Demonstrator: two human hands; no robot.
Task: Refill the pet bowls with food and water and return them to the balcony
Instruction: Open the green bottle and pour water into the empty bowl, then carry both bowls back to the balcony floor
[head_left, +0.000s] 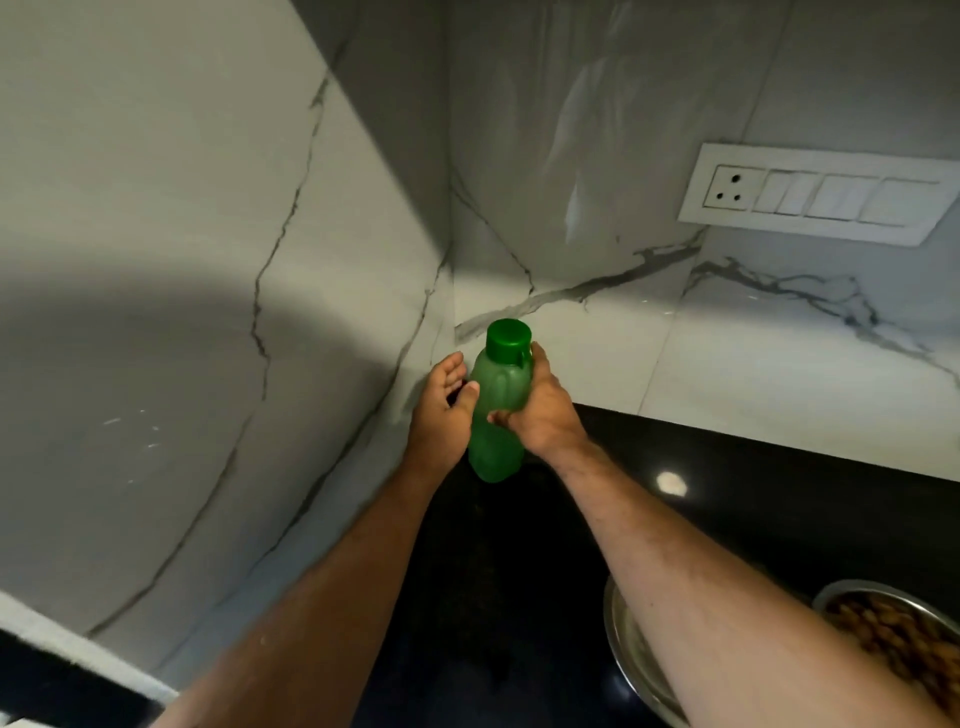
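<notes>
Fingers of the right hand (545, 410) wrapped round the middle of the green water bottle (497, 415), thumb up along its far side near the cap, fingertips showing across the front. Left hand (444, 410) loose and uncurled, thumb and palm edge just touching the bottle's left flank, grasping nothing as yet.

Bottle held roughly upright, long axis vertical with a slight lean away, dark green cap (509, 340) on top and seemingly shut. Base at or barely above the black countertop (727, 493), deep in the corner where the two marble-pattern walls (753, 353) meet; whether resting or lifted, impossible to say.

Cap directly above both hands. Right hand's thumb nearest it, but busy carrying the body; left hand free, just below and to the left, so probably the one to go up and work the cap.

Nearer the body, lower right, two steel bowls: one (631, 654) largely hidden under the right forearm, contents unclear, likely the water bowl; the other (893, 639) at the frame edge, filled with brown kibble. Food seemingly done, water not yet poured.

Bottle to come back toward the hidden bowl, well apart from the corner. White switch plate (826, 200) high on the right wall, clear of everything.
</notes>
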